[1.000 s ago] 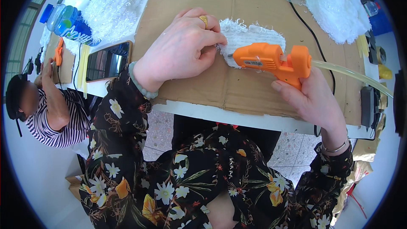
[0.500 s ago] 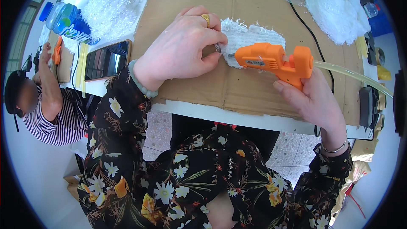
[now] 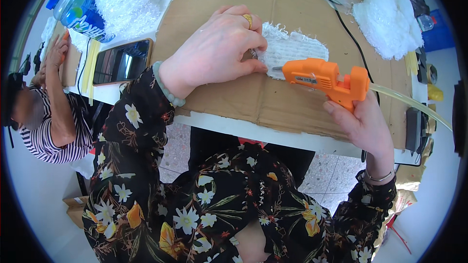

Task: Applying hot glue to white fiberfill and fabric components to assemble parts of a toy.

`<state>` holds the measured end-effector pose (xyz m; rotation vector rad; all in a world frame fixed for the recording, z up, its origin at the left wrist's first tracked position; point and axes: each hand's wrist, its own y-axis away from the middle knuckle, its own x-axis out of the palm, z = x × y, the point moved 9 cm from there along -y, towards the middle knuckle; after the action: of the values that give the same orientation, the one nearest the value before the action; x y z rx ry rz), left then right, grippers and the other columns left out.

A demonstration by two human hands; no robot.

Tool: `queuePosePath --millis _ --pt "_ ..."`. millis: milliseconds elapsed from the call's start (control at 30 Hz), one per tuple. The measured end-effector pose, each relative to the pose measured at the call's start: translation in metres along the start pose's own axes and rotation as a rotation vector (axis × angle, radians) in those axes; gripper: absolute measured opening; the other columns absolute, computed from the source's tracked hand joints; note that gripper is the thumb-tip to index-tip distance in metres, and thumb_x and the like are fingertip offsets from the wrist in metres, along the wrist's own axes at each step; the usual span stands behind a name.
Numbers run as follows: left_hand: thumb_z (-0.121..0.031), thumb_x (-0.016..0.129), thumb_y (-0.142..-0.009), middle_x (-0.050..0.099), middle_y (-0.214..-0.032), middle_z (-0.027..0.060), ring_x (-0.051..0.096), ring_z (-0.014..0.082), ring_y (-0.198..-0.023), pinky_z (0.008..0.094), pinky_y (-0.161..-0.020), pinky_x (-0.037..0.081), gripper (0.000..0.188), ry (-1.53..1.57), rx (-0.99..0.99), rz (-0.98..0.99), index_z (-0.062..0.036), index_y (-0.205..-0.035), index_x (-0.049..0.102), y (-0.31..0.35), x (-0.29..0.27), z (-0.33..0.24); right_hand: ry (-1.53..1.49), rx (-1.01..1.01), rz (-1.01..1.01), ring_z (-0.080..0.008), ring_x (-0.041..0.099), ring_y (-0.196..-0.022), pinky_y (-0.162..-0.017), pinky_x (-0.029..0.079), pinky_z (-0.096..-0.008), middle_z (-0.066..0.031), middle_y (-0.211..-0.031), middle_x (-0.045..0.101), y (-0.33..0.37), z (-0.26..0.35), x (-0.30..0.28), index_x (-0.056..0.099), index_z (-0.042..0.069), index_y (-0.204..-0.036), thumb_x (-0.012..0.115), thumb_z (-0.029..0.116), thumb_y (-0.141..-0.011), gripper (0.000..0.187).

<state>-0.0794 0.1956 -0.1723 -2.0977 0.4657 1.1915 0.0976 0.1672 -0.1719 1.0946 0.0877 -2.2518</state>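
A small white fabric piece (image 3: 298, 46) with frayed, fringed edges lies on the cardboard sheet (image 3: 229, 104). Its left edge is pinched between the thumb and fingers of my left hand (image 3: 217, 48); the fingers partly cover that edge. My right hand (image 3: 364, 125) is wrapped around the handle of an orange hot glue gun (image 3: 319, 77). The gun's nozzle points left, close to my left thumb tip and over the fabric's lower edge. Out of the gun's back runs a long, translucent glue stick (image 3: 414, 98).
Left of the cardboard lie a phone (image 3: 123, 62), pale yellow sticks (image 3: 89, 68), a blue-capped bottle (image 3: 78, 14) and heaped white fringed fabric (image 3: 134, 5). More white fabric (image 3: 387, 17) sits far right beside a black cable (image 3: 358, 44). A co-worker (image 3: 56, 117) in stripes works at left.
The glue gun and my right hand have shifted slightly right and down in view. My left hand has moved a little right, its thumb now extended toward the nozzle.
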Motion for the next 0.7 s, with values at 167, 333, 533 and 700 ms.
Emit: queuePosePath --millis 167,333,533,700 --pt "-0.021 0.075 -0.066 0.059 -0.08 0.0058 0.054 0.0244 -0.089 0.0366 -0.087 0.041 0.02 -0.054 -0.015 -0.056 -0.0049 -0.074 0.066 0.014 -0.018 -0.006 -0.121 -0.054 -0.056 -0.0086 0.043 -0.068 -0.062 0.038 -0.0233 -0.0013 -0.077 0.048 0.002 0.008 0.001 0.053 0.0 -0.091 0.061 0.006 -0.081 0.015" --pt "-0.021 0.073 -0.068 0.059 -0.081 0.0057 0.055 0.0243 -0.09 0.0377 -0.088 0.04 0.018 -0.062 -0.047 -0.041 -0.0055 -0.072 0.064 0.019 -0.024 -0.007 -0.055 -0.119 -0.027 -0.0096 0.044 -0.068 -0.064 0.039 -0.024 -0.0019 -0.078 0.049 -0.001 0.019 0.001 0.054 -0.001 -0.094 0.061 0.007 -0.081 0.017" --pt "-0.02 0.072 -0.07 0.058 -0.08 0.0051 0.054 0.0242 -0.089 0.0381 -0.087 0.04 0.017 -0.065 -0.007 -0.086 -0.0062 -0.071 0.062 0.019 -0.02 -0.005 -0.019 -0.116 -0.001 -0.0104 0.044 -0.069 -0.065 0.04 -0.0243 -0.0022 -0.078 0.049 -0.006 0.024 0.006 0.054 -0.001 -0.096 0.061 0.006 -0.081 0.019" --pt "-0.019 0.07 -0.072 0.057 -0.077 0.005 0.054 0.0247 -0.087 0.0385 -0.087 0.04 0.016 -0.085 -0.009 -0.081 -0.0067 -0.068 0.06 0.019 -0.017 -0.002 -0.043 -0.069 -0.014 -0.0093 0.043 -0.068 -0.063 0.039 -0.0239 -0.0014 -0.077 0.048 -0.004 0.02 0.008 0.053 -0.001 -0.093 0.061 0.006 -0.081 0.016"
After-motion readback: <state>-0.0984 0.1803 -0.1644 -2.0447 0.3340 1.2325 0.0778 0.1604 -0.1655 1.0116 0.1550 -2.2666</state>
